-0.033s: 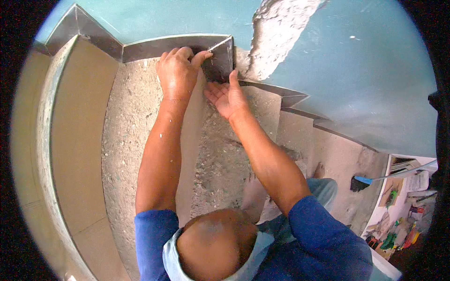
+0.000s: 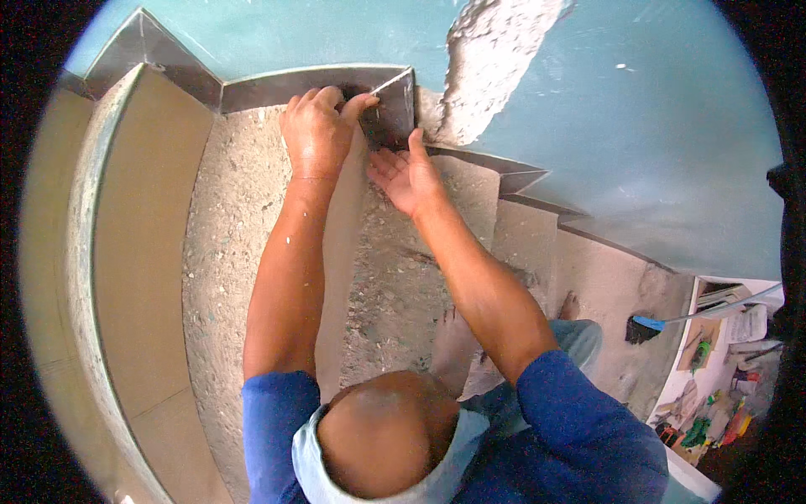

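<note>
My left hand (image 2: 319,130) is at the dark skirting tile (image 2: 277,90) along the wall's foot. Its fingers are curled in, with the thumb reaching to the pale slanted joint at the tile's end; what the fingers hold, if anything, is hidden. A dark upright tile piece (image 2: 395,118) goes down the step's riser from that joint. Just below it, my right hand (image 2: 407,181) is spread palm up, the fingertips at the piece's lower edge and the thumb pointing up along its right side. Whether the fingertips touch it I cannot tell.
Rough, bare concrete steps (image 2: 231,227) lie under my arms, with tan-tiled steps (image 2: 147,252) to the left. Broken plaster (image 2: 491,67) shows in the blue wall (image 2: 638,143). A blue-and-black brush (image 2: 645,328) and assorted tools (image 2: 701,424) are at the lower right.
</note>
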A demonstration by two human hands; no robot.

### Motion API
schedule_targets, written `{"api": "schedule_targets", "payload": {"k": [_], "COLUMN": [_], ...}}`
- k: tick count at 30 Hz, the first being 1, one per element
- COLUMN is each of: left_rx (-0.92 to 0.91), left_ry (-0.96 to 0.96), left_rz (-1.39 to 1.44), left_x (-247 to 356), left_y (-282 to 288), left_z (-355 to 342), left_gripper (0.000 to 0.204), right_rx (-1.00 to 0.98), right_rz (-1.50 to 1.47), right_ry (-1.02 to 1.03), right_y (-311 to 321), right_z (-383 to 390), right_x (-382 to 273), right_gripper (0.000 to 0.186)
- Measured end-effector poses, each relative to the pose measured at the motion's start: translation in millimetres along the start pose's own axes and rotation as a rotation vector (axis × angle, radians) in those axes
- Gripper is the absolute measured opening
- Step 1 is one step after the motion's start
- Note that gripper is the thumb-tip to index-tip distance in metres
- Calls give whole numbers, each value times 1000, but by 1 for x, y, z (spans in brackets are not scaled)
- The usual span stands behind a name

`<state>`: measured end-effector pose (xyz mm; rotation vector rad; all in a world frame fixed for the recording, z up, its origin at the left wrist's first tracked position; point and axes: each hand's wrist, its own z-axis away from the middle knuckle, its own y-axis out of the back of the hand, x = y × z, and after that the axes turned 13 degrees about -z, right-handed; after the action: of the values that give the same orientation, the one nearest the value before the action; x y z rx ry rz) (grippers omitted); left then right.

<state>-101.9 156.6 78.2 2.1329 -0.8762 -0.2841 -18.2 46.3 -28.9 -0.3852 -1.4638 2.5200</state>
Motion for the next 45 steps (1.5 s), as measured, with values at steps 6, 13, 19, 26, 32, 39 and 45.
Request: {"api": "schedule_targets", "payload": {"k": [6,13,19,26,32,39,45], "left_rx": [-65,-54,-71,-58,-85,-65,-106], "left_ry": [17,10,42,62,35,54,80], "left_rz": [-97,-74,-67,11,-18,-6,33], "left_x": [2,2,3,-1,-2,1,0], "left_y": [1,-5,-1,-6,-5,-4,-5], "left_z": [-4,-6,-7,-7,-4,-8,-7], "left_gripper": [46,50,49,47,45,45,45], "right_rx": [-22,35,-71,-57,-217,-109,-95], "right_rz": [312,508,449,218,57,154,169], "right_ry": [-49,54,82,42,11,4,26], "right_y": [62,95,39,24,26,20,27], "right_z": [80,123,66,4,-1,28,34], "right_x": [-56,-80,-65,-45,-33,-41,-41], "right_gripper": [59,45,47,14,9,40,64]}}
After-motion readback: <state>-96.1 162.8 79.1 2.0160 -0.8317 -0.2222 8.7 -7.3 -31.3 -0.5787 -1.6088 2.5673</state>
